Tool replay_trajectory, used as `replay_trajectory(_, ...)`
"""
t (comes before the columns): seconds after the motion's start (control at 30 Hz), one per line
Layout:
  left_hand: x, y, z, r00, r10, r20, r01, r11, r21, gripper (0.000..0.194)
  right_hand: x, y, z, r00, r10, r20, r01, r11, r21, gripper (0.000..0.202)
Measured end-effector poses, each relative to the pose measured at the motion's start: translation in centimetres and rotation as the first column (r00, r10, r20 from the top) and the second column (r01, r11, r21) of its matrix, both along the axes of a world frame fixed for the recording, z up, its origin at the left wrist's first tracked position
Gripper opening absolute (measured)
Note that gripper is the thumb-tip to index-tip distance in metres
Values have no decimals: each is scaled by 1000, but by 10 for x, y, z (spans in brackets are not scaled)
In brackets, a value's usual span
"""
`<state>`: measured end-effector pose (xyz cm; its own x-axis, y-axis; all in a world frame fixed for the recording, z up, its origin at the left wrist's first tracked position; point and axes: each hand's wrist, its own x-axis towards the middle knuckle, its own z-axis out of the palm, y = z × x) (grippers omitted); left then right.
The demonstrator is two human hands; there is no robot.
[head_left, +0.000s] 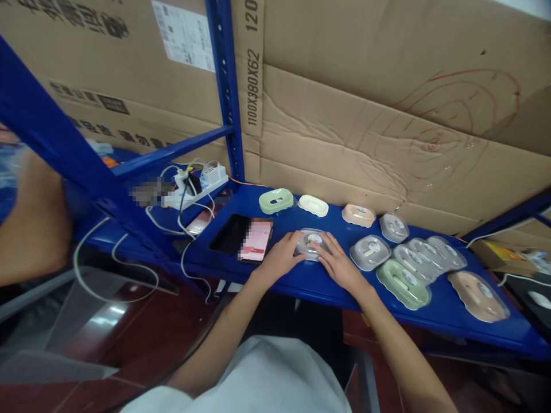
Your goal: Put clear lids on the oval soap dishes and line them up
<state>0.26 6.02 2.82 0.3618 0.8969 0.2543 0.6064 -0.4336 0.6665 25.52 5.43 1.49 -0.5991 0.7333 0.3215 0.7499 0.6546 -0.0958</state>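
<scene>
A grey case with a clear cover and a round label [315,238] lies on the blue shelf in front of me. My left hand [282,255] grips its left side, thumb at the near edge. From the right, my right hand [338,261] rests on the same case, its fingers on the cover and right side. Just right of my hands is another grey case [370,253]. Behind them stand a green tray [276,201], a cream tray [313,205] and a peach case [359,215].
Left of my hands lie a lit phone [257,240] and a dark phone [229,233]. Several more cases, a green one [403,284] and a peach one [478,296] among them, cover the right side. A power strip [196,189] with cables sits left. Another person's arm [37,223] shows far left.
</scene>
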Motion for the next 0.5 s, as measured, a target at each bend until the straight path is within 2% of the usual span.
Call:
replay_trajectory(0.17,2,-3,4,998,-49,-39,49,999,13,47,4,-19,0,996,-75,46,73,996,51,54)
replay_trajectory(0.23,-2,5,12,997,-44,-68,46,998,31,42,6,-24,10,985,-144,97,139,989,57,53)
replay_trajectory(0.3,-9,20,22,994,38,-104,-32,998,61,38,8,-21,28,967,-209,147,205,978,45,49)
replay_trajectory(0.4,-19,49,39,953,234,-193,-218,971,99,36,5,9,66,952,-250,177,256,967,-10,42)
replay_trajectory(0.5,-25,79,49,873,375,-312,-360,927,106,42,-10,65,96,926,-290,243,321,942,-101,42)
